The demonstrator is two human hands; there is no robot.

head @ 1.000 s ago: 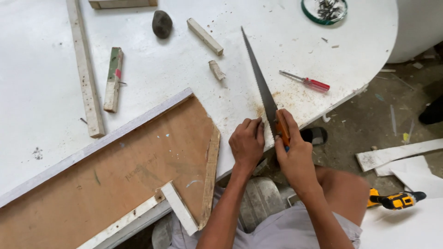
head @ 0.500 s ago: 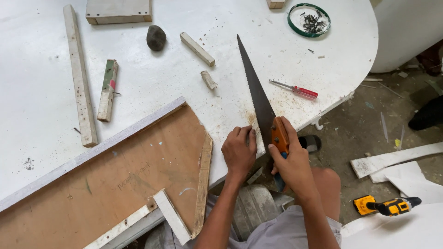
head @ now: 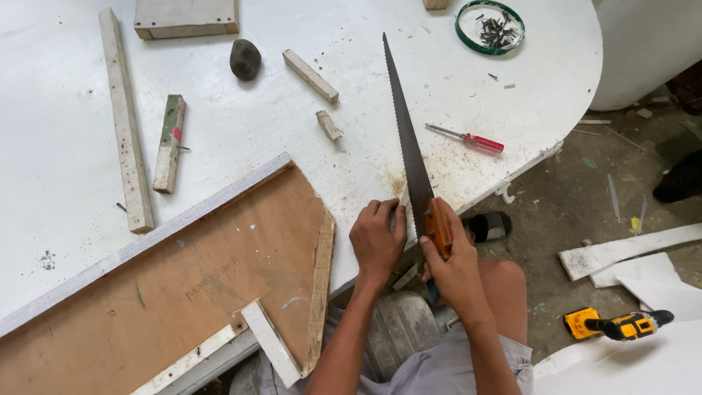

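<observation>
**A:** Evidently mid-cut. Saws at the near edge of the white table (head: pixel 241 132), with the handsaw (head: pixel 409 146) laid point-away across the top. Clenches the right hand (head: pixel 453 267) round the saw's orange handle.

**B:** And on the other side?

**A:** Presses the left hand (head: pixel 378 241) down just beside the blade, fingers bent. Cannot tell whether it pins or grasps anything; hides whatever sits under the teeth.

**B:** Needed for the next stroke, by the look of it?

**A:** Probably a straight, level draw of the blade, and a firm left-hand brace kept clear of the teeth.

**B:** Counted on the table?

**A:** Tallies 1 saw, 1 red-handled screwdriver (head: pixel 468 139), 1 green-rimmed dish (head: pixel 458 25) of screws, 1 dark stone (head: pixel 245 58) and 1 brown board (head: pixel 183 285) framed with battens. Adds 4 loose wood pieces: 1 long strip (head: pixel 126 121), 1 green-painted offcut (head: pixel 169 143), 1 short block (head: pixel 311 75) and 1 small stub (head: pixel 328 124). Also 1 pale box (head: pixel 186 16) at the far edge.

**B:** On the floor?

**A:** Shows 1 yellow drill (head: pixel 614 324), well apart from the work.
</observation>
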